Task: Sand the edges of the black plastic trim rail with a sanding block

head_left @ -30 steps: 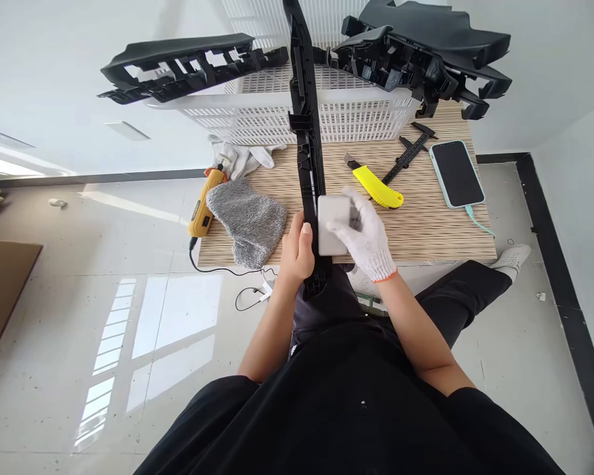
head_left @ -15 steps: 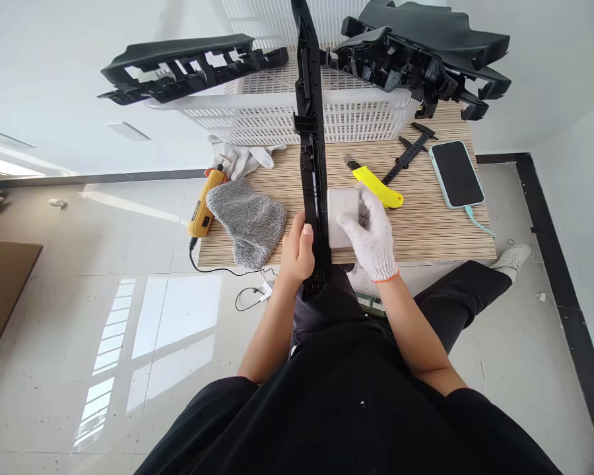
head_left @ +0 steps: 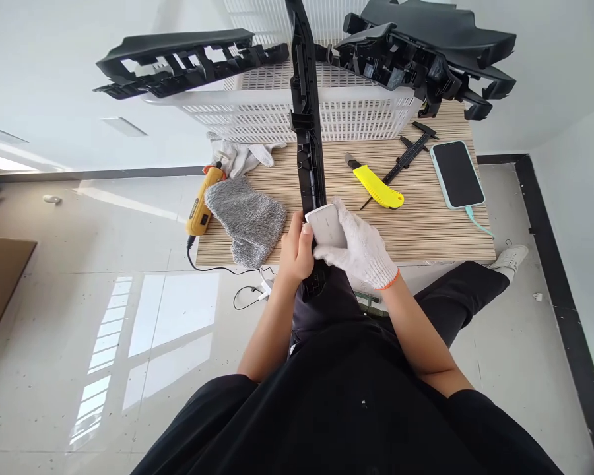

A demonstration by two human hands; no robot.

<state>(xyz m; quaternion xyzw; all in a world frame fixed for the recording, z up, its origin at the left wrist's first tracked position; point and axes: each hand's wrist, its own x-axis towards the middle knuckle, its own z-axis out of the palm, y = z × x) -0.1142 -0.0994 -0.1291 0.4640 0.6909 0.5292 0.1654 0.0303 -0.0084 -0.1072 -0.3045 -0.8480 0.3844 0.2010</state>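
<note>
My bare left hand (head_left: pixel 297 249) grips a long black plastic trim piece (head_left: pixel 307 125) near its lower end. The piece runs away from me, its far end above a white basket. My right hand (head_left: pixel 359 244), in a white knit glove with an orange cuff edge, is closed round a flat whitish block (head_left: pixel 329 226) with rounded corners. Held tilted, the block covers part of the trim piece close to my left thumb; whether it touches the piece I cannot tell. A grey cloth (head_left: pixel 247 221) lies just left of my left hand.
Black trim parts (head_left: pixel 178 63) and more black parts (head_left: pixel 426 53) rest across the white basket (head_left: pixel 242 99). On the table (head_left: pixel 426 231) lie a yellow utility knife (head_left: pixel 379 187), a black caliper (head_left: pixel 410 155), a phone (head_left: pixel 457 175), a yellow corded tool (head_left: pixel 202 201) and white gloves (head_left: pixel 242 157).
My right hand has lifted the whitish block off the table and brought it left, over the trim piece. A thin dark rod shows where it lay. My left hand keeps its grip.
</note>
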